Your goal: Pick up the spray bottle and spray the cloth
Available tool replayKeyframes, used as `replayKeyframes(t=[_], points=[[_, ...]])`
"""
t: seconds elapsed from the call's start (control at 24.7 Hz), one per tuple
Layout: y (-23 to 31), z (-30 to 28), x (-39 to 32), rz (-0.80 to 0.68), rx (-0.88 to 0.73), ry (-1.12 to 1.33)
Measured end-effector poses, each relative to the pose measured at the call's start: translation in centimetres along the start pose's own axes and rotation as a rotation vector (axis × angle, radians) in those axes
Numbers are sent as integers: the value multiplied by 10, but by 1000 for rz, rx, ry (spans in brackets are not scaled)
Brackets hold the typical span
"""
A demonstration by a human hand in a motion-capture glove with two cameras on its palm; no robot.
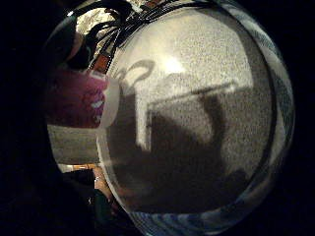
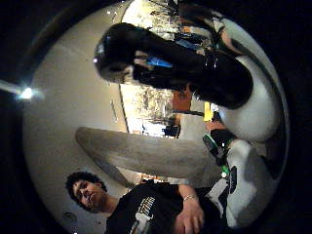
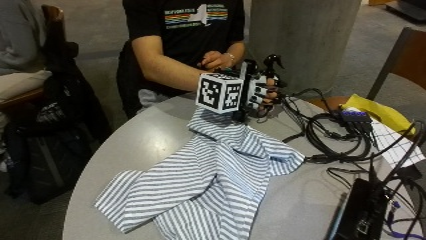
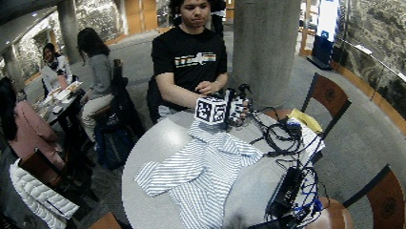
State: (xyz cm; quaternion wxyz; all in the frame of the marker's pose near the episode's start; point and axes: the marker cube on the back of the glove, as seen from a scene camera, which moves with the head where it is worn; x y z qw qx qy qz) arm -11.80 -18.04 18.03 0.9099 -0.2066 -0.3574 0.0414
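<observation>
Cloth: I see the striped cloth (image 3: 206,185) spread across the lower left and middle of the outside view, one end bunched up just under my right hand (image 3: 256,97).
Right hand: upper middle of the frame, raised above the worktop (image 3: 133,145), fingers curled round the bottle (image 3: 269,65); I read it as gripping.
Bottle: only its black spray head shows above the hand in the outside view. In the thumb-side palm view the black head (image 2: 161,61) fills much of the frame, so it sits close against my palm.
Step in hand: I judge the bottle is lifted and the spray is not yet made. I would turn the nozzle down toward the stripes, keep it over the cloth and not the cables (image 3: 333,135) at the right, then squeeze the trigger with one finger.
Contents: I cannot tell whether the bottle holds liquid; its body is hidden by the hand.
Left hand: bare, held against the person's body behind the bottle; it holds none of the task's things.
</observation>
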Motion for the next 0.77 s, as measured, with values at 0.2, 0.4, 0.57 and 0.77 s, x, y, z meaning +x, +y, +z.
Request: replayKeyframes(t=[0.2,0.4,0.57,0.77], points=[[38,-55,-8,-16,174,141],[99,-129,6,90,406,371],[158,-162,40,123,469,617],[199,-173,66,141,460,780]])
